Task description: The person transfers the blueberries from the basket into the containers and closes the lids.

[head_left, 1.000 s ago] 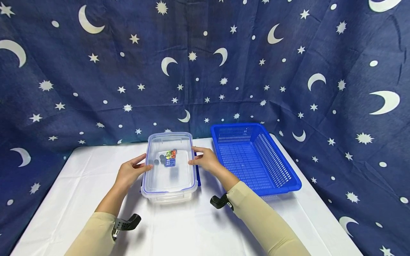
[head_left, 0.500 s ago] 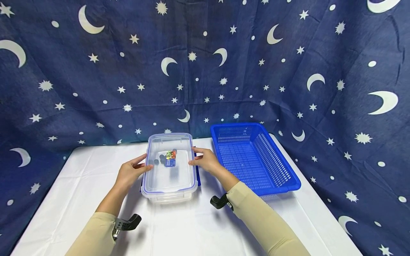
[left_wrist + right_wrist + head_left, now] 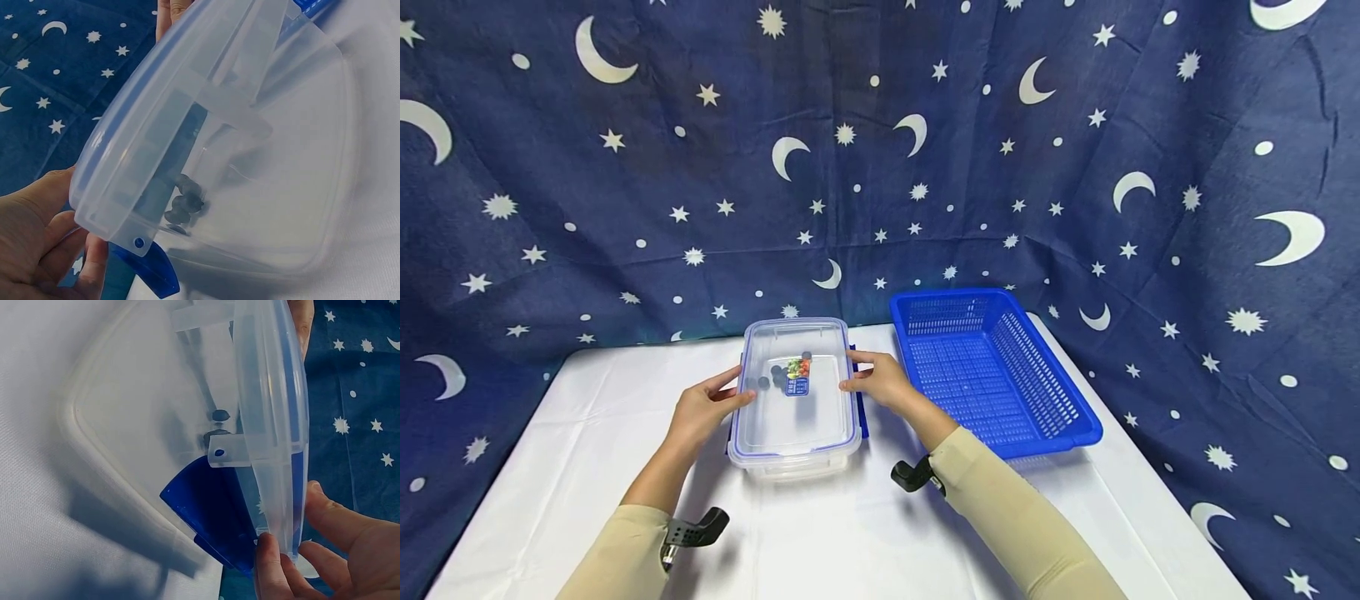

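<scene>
A clear plastic food container stands on the white tablecloth, topped by its clear lid with a blue seal line. My left hand holds the lid's left edge, thumb over the rim and fingers along the side. At the opposite edge, my right hand pinches the rim between thumb and fingers. Blue side latches hang unfastened: the left latch and the right latch. Several small dark round berries, like blueberries, show through the plastic. A printed fruit label is on the lid.
A blue perforated plastic basket stands to the right of the container, near the table's back right. A dark blue curtain with moons and stars hangs behind the table. Black wrist mounts jut from both sleeves.
The lid's far edge now appears slightly lower, and both hands have dipped a little with it. The view has shifted slightly; the hands keep their hold on the lid.
</scene>
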A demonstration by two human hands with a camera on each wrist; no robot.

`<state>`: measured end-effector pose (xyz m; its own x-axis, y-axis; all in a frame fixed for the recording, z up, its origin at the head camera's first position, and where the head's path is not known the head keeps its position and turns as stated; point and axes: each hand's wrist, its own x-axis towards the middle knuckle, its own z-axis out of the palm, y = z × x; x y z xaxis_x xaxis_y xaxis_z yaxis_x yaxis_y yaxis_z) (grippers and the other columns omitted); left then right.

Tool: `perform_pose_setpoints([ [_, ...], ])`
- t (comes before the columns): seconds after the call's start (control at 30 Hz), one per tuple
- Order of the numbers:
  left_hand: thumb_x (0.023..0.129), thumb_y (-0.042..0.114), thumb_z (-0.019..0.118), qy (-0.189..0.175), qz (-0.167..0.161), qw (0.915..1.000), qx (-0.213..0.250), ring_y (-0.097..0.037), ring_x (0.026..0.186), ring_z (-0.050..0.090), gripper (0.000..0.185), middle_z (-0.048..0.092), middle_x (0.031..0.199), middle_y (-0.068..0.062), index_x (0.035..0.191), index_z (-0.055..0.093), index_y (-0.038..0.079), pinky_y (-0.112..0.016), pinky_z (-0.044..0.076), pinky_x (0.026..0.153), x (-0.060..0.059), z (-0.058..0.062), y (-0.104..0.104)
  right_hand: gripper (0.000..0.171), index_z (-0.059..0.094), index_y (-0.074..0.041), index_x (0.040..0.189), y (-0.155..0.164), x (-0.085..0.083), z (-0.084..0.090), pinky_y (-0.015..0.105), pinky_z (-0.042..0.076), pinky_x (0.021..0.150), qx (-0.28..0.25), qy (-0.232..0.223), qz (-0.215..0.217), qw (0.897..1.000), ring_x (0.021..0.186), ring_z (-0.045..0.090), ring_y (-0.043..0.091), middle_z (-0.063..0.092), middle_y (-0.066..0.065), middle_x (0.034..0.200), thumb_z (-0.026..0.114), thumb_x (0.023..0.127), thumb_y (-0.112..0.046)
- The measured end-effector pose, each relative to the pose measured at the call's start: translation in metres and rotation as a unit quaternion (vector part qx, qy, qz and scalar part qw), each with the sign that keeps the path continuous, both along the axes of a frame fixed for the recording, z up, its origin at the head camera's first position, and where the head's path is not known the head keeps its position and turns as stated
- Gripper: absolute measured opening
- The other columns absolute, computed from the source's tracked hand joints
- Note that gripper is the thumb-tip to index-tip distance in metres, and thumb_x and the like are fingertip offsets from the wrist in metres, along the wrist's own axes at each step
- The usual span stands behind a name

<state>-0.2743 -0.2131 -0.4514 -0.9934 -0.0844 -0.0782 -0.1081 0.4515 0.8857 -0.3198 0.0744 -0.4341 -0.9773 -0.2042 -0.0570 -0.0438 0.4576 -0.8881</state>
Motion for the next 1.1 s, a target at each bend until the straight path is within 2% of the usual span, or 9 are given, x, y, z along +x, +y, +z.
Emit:
perform_pose_setpoints([
  [0.37,0.087,0.040,0.075,0.012,-0.008,0.9999,-0.002,-0.029,0.120,0.058,0.068,0.062,0.128,-0.022,0.145,0.050,0.014,-0.009,0.044,0.078,-0.0017,-0.0048,-0.0010,0.062,0.056,-0.005,0.139,0.0008,-0.0023,-0.0046,0.026,0.056,0.076,0.017,0.009,0.002,1.000,0.098,0.068,0.023,0.068,0.020,0.115,0.080,0.082,-0.009],
  [0.47,0.088,0.040,0.074,0.012,-0.007,0.9999,-0.003,-0.030,0.121,0.057,0.068,0.061,0.130,-0.023,0.145,0.050,0.013,-0.016,0.048,0.085,-0.0016,-0.0054,-0.0008,0.061,0.056,-0.006,0.139,0.0009,-0.0026,-0.0052,0.027,0.055,0.076,0.020,0.008,0.004,1.000,0.098,0.067,0.023,0.068,0.019,0.114,0.079,0.083,-0.010],
  [0.63,0.088,0.042,0.073,0.010,-0.008,0.9999,-0.006,-0.033,0.123,0.056,0.069,0.059,0.133,-0.024,0.145,0.049,0.012,-0.037,0.049,0.099,-0.0007,-0.0062,0.0002,0.060,0.057,-0.006,0.138,0.0005,-0.0016,-0.0060,0.027,0.055,0.078,0.021,0.006,0.002,1.000,0.097,0.067,0.023,0.069,0.020,0.109,0.079,0.083,-0.010],
  [0.87,0.091,0.042,0.070,0.014,0.000,0.9999,0.005,-0.033,0.124,0.056,0.066,0.056,0.136,-0.023,0.146,0.048,0.012,-0.036,0.048,0.100,0.0000,-0.0055,0.0018,0.058,0.055,-0.004,0.138,0.0001,0.0001,-0.0041,0.029,0.058,0.083,0.008,0.014,0.011,1.000,0.098,0.068,0.024,0.067,0.022,0.113,0.077,0.085,-0.008],
  [1.1,0.094,0.036,0.068,0.010,-0.003,0.9992,0.038,-0.036,0.130,0.051,0.063,0.043,0.149,-0.019,0.147,0.046,0.010,-0.045,0.042,0.109,0.0018,-0.0103,0.0040,0.057,0.054,-0.002,0.139,0.0016,0.0025,-0.0073,0.031,0.060,0.078,-0.025,-0.006,0.012,1.000,0.088,0.072,0.026,0.070,0.024,0.105,0.075,0.086,-0.006],
])
